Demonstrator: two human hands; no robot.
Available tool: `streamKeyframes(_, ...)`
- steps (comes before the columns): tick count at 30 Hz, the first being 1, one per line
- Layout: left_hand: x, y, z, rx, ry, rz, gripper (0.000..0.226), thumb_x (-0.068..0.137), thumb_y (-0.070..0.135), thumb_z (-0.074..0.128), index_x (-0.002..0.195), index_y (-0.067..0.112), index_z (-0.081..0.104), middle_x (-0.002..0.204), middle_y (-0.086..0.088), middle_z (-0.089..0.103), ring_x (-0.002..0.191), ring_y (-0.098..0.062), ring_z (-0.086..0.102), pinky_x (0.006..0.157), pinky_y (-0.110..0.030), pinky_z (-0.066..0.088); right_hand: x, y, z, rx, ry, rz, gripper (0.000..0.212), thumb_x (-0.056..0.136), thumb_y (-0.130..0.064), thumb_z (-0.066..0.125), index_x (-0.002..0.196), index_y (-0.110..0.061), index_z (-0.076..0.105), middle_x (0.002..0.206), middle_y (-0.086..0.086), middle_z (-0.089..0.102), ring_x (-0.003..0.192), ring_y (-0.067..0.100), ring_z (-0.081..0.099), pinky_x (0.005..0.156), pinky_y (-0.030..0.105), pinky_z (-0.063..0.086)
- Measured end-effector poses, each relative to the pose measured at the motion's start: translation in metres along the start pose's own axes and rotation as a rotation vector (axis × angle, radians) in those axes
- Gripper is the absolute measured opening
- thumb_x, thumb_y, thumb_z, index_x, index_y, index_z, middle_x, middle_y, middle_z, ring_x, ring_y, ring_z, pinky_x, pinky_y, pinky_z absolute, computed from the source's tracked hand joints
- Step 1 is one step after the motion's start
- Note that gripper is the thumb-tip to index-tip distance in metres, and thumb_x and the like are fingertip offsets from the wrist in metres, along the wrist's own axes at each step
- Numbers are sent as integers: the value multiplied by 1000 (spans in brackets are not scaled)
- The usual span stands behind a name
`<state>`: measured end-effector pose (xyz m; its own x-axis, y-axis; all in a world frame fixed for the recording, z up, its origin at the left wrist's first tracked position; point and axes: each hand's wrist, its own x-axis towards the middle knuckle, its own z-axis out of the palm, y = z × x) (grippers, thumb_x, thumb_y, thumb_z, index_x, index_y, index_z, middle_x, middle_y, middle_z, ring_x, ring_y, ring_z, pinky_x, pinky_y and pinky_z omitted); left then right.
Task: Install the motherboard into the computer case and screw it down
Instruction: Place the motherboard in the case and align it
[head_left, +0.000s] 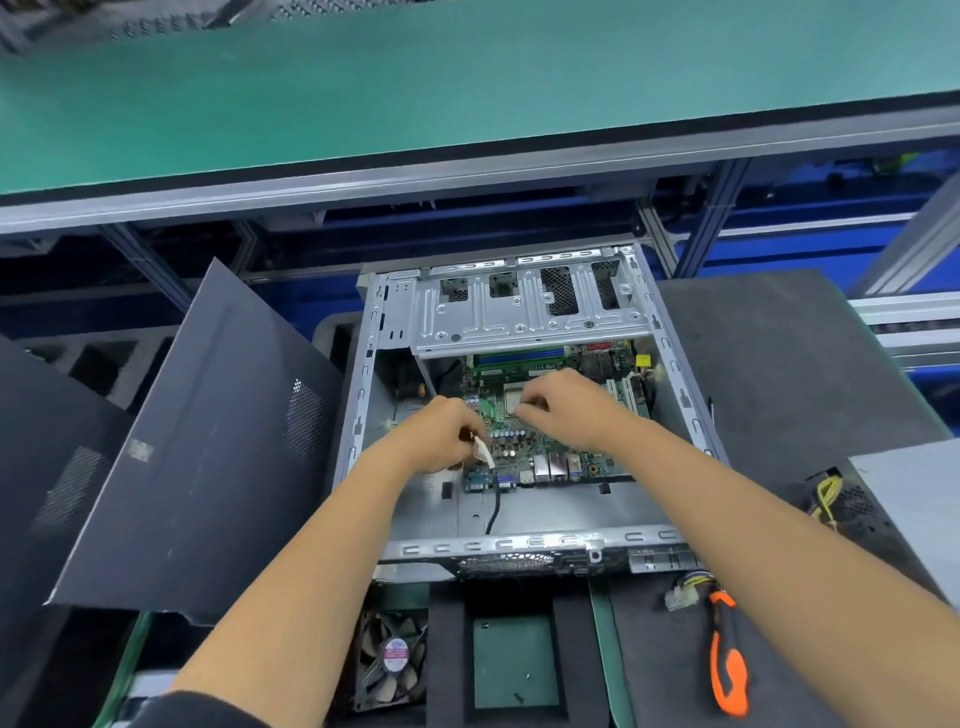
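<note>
Open computer case (519, 543) holding a green motherboard (550, 452), left hand (441, 436) pinching a white connector (483, 451) at the board's left edge — right hand (566, 410) curling its fingers over the board's middle, grasp unclear.

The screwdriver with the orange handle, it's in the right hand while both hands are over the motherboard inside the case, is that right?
Not quite. In the head view the screwdriver lies on the dark mat at the lower right, outside the case, and neither hand touches it. The right hand and the left hand are indeed both over the motherboard inside the case.
</note>
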<state>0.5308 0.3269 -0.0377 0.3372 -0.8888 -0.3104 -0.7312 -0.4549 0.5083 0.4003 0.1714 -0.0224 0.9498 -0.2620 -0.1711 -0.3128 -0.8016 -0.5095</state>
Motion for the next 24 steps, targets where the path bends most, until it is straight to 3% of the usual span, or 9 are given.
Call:
streamKeyframes(3,0,-2,2,52,-55,-46,16,80,5,69,90,14,76,76,0,70,72,-17,66,68,-35,56,0,2,-1,-32,5,44,28,96,-23,51,79,-7,66,66,4,62,50,14,47,53,28,42)
streamKeyframes(6,3,2,7,54,-69,-37,17,79,1,68,91,9,76,81,-8,72,74,-17,66,69,-32,56,-1,3,-1,-35,19,52,27,96,-20,51,78,-5,66,66,5,60,51,13,45,55,29,42)
streamKeyframes(10,4,6,13,57,-25,-27,21,77,0,66,90,12,77,77,-6,72,71,-18,63,66,-33,55,-2,6,1,-50,-1,51,25,95,-21,51,84,-5,68,75,9,66,54,15,49,50,26,38)
streamKeyframes(13,6,9,16,64,2,-22,30,76,-3,58,95,12,77,73,-5,70,57,-12,55,57,-29,50,-1,7,2,-45,4,55,26,94,-20,51,81,-3,67,73,13,66,54,19,48,50,27,38)
streamKeyframes(17,7,9,19,89,4,-26,31,77,-3,56,98,11,75,63,5,60,53,-11,51,53,-25,46,-2,7,3,-45,-4,37,31,94,-19,50,76,1,64,70,19,65,52,21,44,51,28,38)
streamKeyframes(20,8,7,22,109,-10,-45,23,78,-2,62,93,10,74,65,5,56,61,-15,54,55,-25,45,-1,7,3,-33,-9,34,30,94,-20,51,76,1,64,71,18,65,54,21,47,56,34,48)
streamKeyframes(24,9,6,24,131,-53,-31,11,77,7,72,84,12,66,76,1,62,71,-15,57,62,-28,47,1,6,4,-35,-7,21,28,93,-19,51,76,-1,65,68,14,64,57,26,54,60,35,50)
